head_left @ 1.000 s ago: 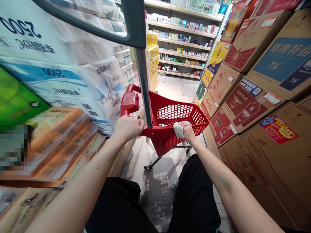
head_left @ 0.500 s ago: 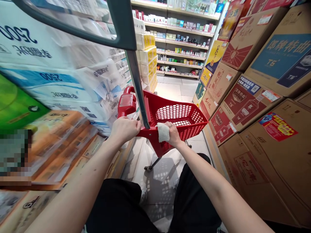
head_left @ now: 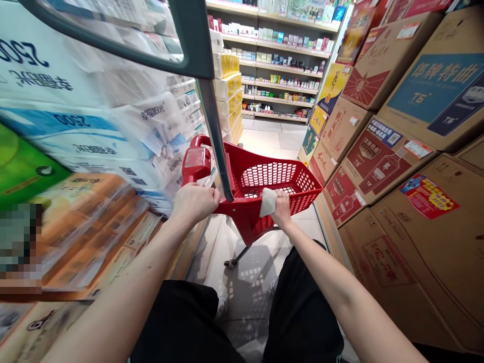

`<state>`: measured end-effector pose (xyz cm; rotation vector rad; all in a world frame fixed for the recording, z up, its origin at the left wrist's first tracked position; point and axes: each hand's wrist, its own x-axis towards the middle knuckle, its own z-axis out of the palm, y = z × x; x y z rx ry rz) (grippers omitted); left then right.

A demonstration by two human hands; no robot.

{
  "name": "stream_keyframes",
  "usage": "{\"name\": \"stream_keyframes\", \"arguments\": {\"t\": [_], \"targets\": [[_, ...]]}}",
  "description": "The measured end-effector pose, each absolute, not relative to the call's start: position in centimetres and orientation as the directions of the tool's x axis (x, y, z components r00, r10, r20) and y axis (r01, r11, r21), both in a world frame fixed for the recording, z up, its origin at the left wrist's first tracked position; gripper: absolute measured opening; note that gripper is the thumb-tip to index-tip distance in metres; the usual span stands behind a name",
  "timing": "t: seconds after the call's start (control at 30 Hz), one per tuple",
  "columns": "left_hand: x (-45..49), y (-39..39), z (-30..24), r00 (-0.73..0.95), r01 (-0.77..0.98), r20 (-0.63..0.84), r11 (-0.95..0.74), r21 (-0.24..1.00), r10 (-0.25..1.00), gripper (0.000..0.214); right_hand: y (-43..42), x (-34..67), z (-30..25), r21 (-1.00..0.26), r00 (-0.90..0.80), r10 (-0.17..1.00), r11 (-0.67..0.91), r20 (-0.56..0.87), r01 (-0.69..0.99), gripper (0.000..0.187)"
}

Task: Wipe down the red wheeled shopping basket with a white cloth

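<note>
A red plastic shopping cart (head_left: 247, 222) with a perforated basket stands in front of me, turned sideways. My left hand (head_left: 196, 203) is closed around the cart's red frame, just left of the upright metal pole (head_left: 216, 136). In my right hand (head_left: 282, 207) is a pale cloth (head_left: 268, 202), pressed against the near upper rim of the basket. The fingers wrap over that rim and the cloth partly covers it. A grey loop handle (head_left: 192, 45) tops the pole, close to the camera.
Packs of paper tissue (head_left: 109, 126) are stacked along the left. Cardboard cartons (head_left: 412, 227) rise on the right, close to the basket's far end. Shelves (head_left: 280, 65) of small boxes and bottles stand at the back. A caster wheel (head_left: 231, 263) rests on the tiled floor (head_left: 245, 297).
My right hand has slid the cloth rightward along the basket rim, away from the pole. The left hand keeps its place on the frame, and the cart has barely shifted.
</note>
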<state>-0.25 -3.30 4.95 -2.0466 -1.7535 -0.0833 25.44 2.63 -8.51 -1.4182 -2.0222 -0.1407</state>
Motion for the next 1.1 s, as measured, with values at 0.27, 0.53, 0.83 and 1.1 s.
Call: {"name": "stream_keyframes", "arguments": {"t": [0.27,0.53,0.83,1.1], "targets": [[-0.7,-3.6,5.0,0.234,0.942,0.305,-0.138,-0.306,0.923,0.056,1.8,21.9,-7.6,-0.232,-0.39,0.714,0.606,0.582,0.761,0.03],[-0.9,-3.6,5.2,0.222,0.946,0.294,-0.132,-0.297,0.929,0.055,5.6,32.5,-10.3,-0.168,-0.325,0.806,0.455,0.495,0.874,0.032],[0.7,-3.3,5.2,0.196,0.96,0.303,-0.12,-0.252,0.933,0.05,3.2,25.2,-9.1,-0.321,-0.131,0.791,0.386,0.598,0.865,0.028],[1.1,-3.2,4.4,0.18,0.971,0.357,-0.108,-0.214,0.917,0.057,-1.2,18.5,-4.8,-0.438,-0.174,0.759,0.529,0.628,0.726,0.04]]}}
